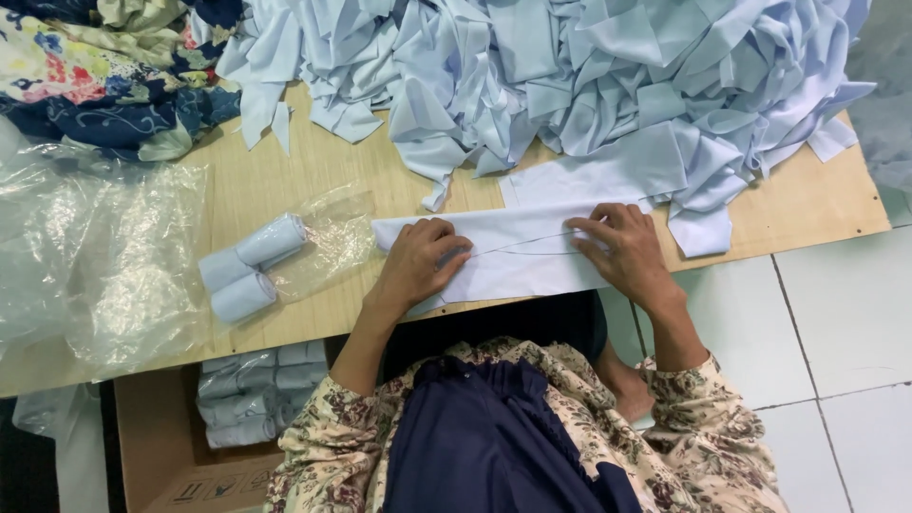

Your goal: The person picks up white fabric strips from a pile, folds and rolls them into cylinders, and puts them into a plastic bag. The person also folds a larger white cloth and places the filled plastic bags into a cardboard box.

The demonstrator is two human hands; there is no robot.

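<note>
head view: a folded pale blue cloth strip (pixel 527 249) lies at the near edge of the desk (pixel 285 185), long axis left to right, directly under both hands. left hand (pixel 418 266) and right hand (pixel 622 249) press it flat, fingers spread, gripping nothing, equally near. three rolled cloths (pixel 249 266) lie left; more fill a box (pixel 152 446).

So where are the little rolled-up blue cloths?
In the head view, three rolled light-blue cloths lie on the wooden table, left of the left hand, beside a clear plastic bag.
</note>
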